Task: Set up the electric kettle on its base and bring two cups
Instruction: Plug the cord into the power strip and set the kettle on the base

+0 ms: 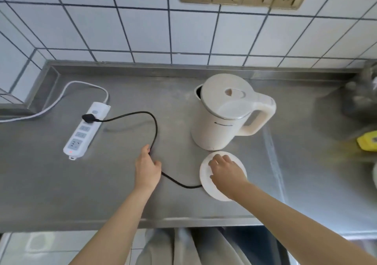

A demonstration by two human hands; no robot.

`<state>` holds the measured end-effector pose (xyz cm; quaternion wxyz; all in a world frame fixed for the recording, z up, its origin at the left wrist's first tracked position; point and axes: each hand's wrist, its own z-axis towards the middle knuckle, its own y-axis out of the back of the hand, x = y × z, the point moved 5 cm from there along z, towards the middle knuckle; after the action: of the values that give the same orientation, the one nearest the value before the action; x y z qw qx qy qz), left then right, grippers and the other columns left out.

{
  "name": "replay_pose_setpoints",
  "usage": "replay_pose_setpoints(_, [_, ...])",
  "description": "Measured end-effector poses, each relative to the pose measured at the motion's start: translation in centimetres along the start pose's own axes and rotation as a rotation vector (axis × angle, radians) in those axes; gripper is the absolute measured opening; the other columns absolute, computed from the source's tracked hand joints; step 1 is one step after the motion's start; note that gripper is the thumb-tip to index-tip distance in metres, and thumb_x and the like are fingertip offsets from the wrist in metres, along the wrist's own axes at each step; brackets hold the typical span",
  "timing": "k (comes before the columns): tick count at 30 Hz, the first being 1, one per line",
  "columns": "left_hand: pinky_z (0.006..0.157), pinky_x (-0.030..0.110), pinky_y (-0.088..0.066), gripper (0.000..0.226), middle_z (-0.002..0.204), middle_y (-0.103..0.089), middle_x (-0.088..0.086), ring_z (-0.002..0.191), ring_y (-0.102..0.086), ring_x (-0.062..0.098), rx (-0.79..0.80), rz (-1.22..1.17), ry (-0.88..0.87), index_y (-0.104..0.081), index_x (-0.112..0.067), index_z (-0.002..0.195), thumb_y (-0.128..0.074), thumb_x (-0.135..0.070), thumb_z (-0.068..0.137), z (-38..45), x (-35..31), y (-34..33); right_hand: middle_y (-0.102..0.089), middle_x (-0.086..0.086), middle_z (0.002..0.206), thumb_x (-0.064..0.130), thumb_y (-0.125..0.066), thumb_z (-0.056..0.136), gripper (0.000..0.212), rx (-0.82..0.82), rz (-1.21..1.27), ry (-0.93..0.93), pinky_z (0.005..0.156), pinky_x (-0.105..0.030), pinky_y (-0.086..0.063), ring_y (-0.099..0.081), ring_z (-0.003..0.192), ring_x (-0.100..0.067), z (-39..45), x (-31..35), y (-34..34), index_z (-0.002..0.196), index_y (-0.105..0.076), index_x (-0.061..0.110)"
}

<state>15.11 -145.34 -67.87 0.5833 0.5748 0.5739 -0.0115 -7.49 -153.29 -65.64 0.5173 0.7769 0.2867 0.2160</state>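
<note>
**Kettle off its base, base and cord being arranged**

A steel bench is seen below a tiled wall. On it the white kettle stands upright, lid shut, just behind its round base and not yet seated on it. No cups are in view. The kettle is judged rigid and smooth, perhaps heavy if filled; its handle, turned to the right, is the place to take hold. A white power strip lies at the left, with the black cord plugged in. The base is pressed by the spread fingers of the right hand, nothing being clasped. The limp cord appears to be pinched by the left hand, though the grip is partly hidden.
</note>
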Motion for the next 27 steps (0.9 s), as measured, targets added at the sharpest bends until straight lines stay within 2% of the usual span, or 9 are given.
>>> replay_pose_setpoints(5, [0.097,0.045,-0.043,0.050,0.123,-0.059,0.019,0.114,-0.052,0.039,0.038,0.070,0.026,-0.049,-0.010,0.130,-0.057,0.001,0.081,-1.2,-0.4,-1.5,-0.047,-0.013,0.120,0.004,-0.052,0.089,0.033,0.039,0.094,-0.043,0.080,-0.036,-0.044,-0.047,0.104,-0.030,-2.3,-2.4,-1.7,0.121,-0.050,0.008])
replay_pose_setpoints(10, [0.090,0.036,-0.041,0.045,0.120,-0.062,0.019,0.110,-0.057,0.037,-0.001,0.036,0.059,-0.052,-0.003,0.127,-0.057,0.001,0.083,-1.5,-1.2,-2.1,-0.045,-0.013,0.118,-0.001,-0.050,0.086,0.033,-0.005,0.118,-0.051,0.082,-0.032,-0.038,-0.045,0.102,-0.030,-2.5,-4.2,-1.4,0.119,-0.051,0.008])
replay_pose_setpoints(13, [0.089,0.040,-0.043,0.045,0.117,-0.062,0.026,0.108,-0.058,0.040,-0.015,0.011,0.085,-0.053,-0.002,0.128,-0.057,0.001,0.083,-2.4,-1.6,-3.1,-0.047,-0.012,0.116,0.000,-0.049,0.087,0.030,-0.024,0.135,-0.099,0.083,-0.031,-0.040,-0.043,0.094,-0.028,-3.2,-6.1,-1.0,0.116,-0.053,0.009])
replay_pose_setpoints(18, [0.074,0.032,-0.042,0.044,0.089,-0.061,0.017,0.079,-0.057,0.031,0.002,-0.096,0.096,-0.056,0.002,0.127,-0.058,0.003,0.083,-3.4,-4.7,-6.2,-0.052,-0.012,0.114,0.002,-0.048,0.089,0.025,-0.064,0.276,-0.272,0.084,-0.033,-0.045,-0.050,0.100,-0.031,-4.2,-12.3,-0.8,0.110,-0.060,0.010])
replay_pose_setpoints(20, [0.088,0.035,-0.044,0.047,0.110,-0.063,0.018,0.101,-0.060,0.033,0.035,-0.096,0.065,-0.054,0.001,0.131,-0.058,0.001,0.084,-3.6,-5.9,-7.6,-0.053,-0.011,0.114,0.004,-0.048,0.091,0.023,-0.094,0.335,-0.352,0.082,-0.033,-0.046,-0.053,0.100,-0.032,-4.6,-14.7,-0.5,0.107,-0.063,0.011])
replay_pose_setpoints(22, [0.104,0.034,-0.035,0.049,0.146,-0.045,0.017,0.132,-0.047,0.030,0.095,-0.023,0.014,-0.052,-0.001,0.134,-0.058,0.000,0.086,-3.9,-6.8,-9.0,-0.054,-0.012,0.112,0.006,-0.048,0.092,0.022,-0.116,0.365,-0.397,0.084,-0.034,-0.047,-0.054,0.100,-0.033,-4.8,-16.4,-0.3,0.105,-0.065,0.010])
replay_pose_setpoints(23, [0.109,0.031,-0.030,0.050,0.154,-0.036,0.014,0.139,-0.038,0.027,0.132,0.026,-0.046,-0.051,-0.002,0.135,-0.057,0.001,0.086,-4.1,-7.3,-9.6,-0.054,-0.012,0.112,0.006,-0.048,0.092,0.021,-0.120,0.374,-0.410,0.085,-0.036,-0.047,-0.054,0.100,-0.033,-4.8,-17.0,-0.3,0.105,-0.065,0.010])
replay_pose_setpoints(25, [0.112,0.026,-0.023,0.052,0.153,-0.036,0.011,0.142,-0.034,0.026,0.193,0.148,-0.229,-0.052,-0.003,0.135,-0.055,0.004,0.084,-4.7,-8.6,-11.1,-0.053,-0.013,0.113,0.006,-0.049,0.092,0.021,-0.126,0.390,-0.423,0.086,-0.037,-0.047,-0.053,0.101,-0.034,-4.7,-18.1,-0.2,0.106,-0.064,0.009])
replay_pose_setpoints(27, [0.113,0.030,-0.027,0.058,0.147,-0.043,0.013,0.137,-0.039,0.029,0.226,0.313,-0.381,-0.051,-0.006,0.138,-0.056,0.001,0.080,-5.6,-9.5,-12.4,-0.052,-0.013,0.114,0.005,-0.049,0.092,0.021,-0.127,0.414,-0.439,0.086,-0.038,-0.047,-0.053,0.101,-0.034,-4.7,-19.2,-0.3,0.106,-0.064,0.009])
